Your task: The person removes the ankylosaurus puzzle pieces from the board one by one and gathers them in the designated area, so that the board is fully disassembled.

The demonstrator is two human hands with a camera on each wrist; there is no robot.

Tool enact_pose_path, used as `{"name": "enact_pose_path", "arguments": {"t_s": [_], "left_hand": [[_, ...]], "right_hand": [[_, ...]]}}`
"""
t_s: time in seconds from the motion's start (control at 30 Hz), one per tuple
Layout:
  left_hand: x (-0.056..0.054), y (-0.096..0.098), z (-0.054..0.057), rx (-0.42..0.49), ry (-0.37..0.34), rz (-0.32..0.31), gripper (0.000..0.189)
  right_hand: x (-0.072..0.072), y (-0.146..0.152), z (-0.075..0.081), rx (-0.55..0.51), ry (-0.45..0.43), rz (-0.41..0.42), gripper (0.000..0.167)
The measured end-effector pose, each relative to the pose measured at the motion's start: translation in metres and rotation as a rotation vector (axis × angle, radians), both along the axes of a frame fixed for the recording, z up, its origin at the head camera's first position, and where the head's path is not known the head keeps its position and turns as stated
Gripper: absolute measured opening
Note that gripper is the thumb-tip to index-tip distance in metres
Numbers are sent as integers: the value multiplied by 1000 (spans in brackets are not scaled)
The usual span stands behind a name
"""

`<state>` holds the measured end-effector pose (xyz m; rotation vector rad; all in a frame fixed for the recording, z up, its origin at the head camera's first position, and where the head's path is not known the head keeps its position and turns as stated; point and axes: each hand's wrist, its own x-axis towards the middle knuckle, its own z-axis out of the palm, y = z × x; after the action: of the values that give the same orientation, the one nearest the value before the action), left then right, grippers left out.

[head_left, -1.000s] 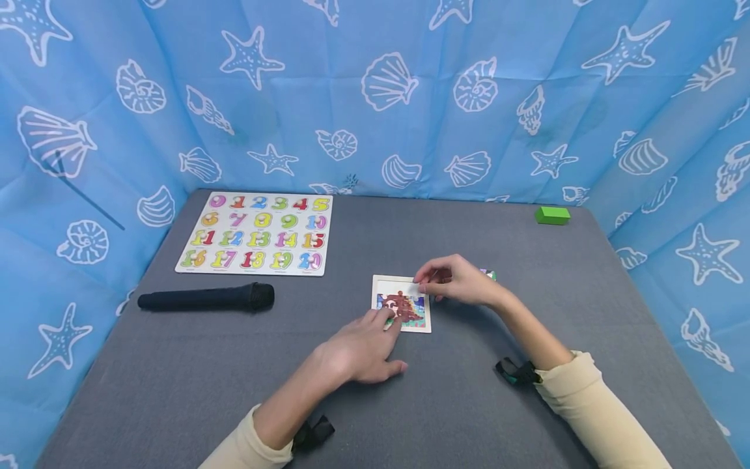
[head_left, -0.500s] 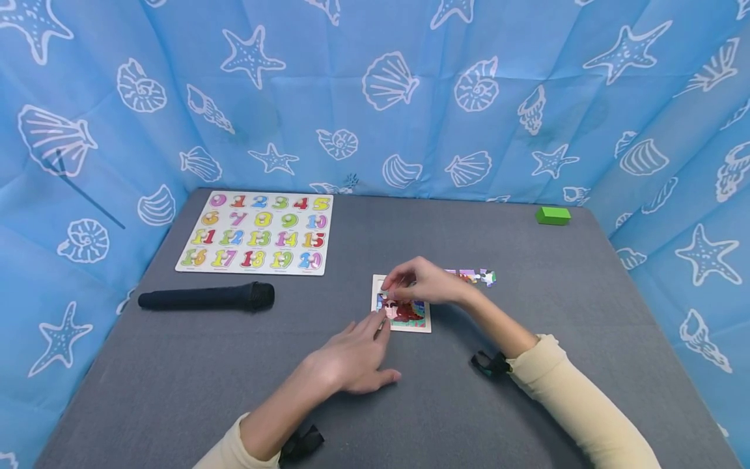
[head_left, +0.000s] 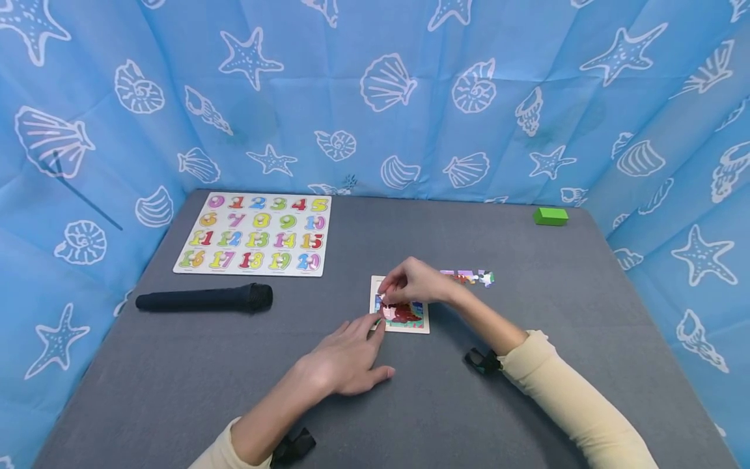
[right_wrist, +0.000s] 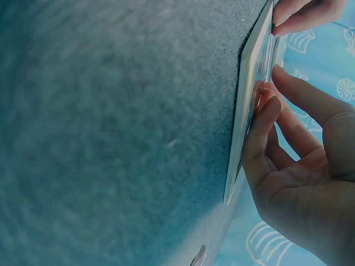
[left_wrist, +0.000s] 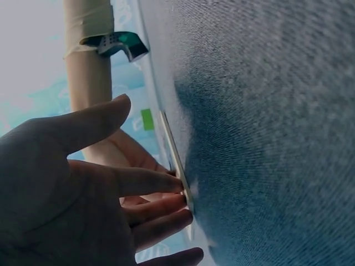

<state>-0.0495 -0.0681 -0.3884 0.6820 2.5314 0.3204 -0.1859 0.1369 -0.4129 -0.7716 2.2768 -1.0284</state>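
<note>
A small square jigsaw puzzle in a pale frame lies on the table, its picture showing a red-brown figure. My right hand reaches over it, thumb and fingertips pinching a puzzle piece at the upper left of the picture; the fingers mostly hide this piece. In the right wrist view, the fingertips are right at the puzzle's face. My left hand lies with fingers extended, its fingertips at the frame's lower left corner and its thumb apart. Several loose puzzle pieces lie just right of the right hand.
A number board with coloured numerals lies at the back left. In front of it rests a black microphone. A green block sits at the back right. A blue shell-print curtain surrounds the grey table.
My right hand has moved left from the puzzle's right side to its upper left, uncovering the loose pieces. My left hand has shifted slightly left and down.
</note>
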Motion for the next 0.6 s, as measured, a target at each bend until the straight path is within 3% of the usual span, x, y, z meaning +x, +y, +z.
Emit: {"name": "enact_pose_path", "arguments": {"t_s": [0.6], "left_hand": [[-5,-3,1,-15,-16,23,80]], "right_hand": [[6,-5,-3,40,31,-41,11]]}}
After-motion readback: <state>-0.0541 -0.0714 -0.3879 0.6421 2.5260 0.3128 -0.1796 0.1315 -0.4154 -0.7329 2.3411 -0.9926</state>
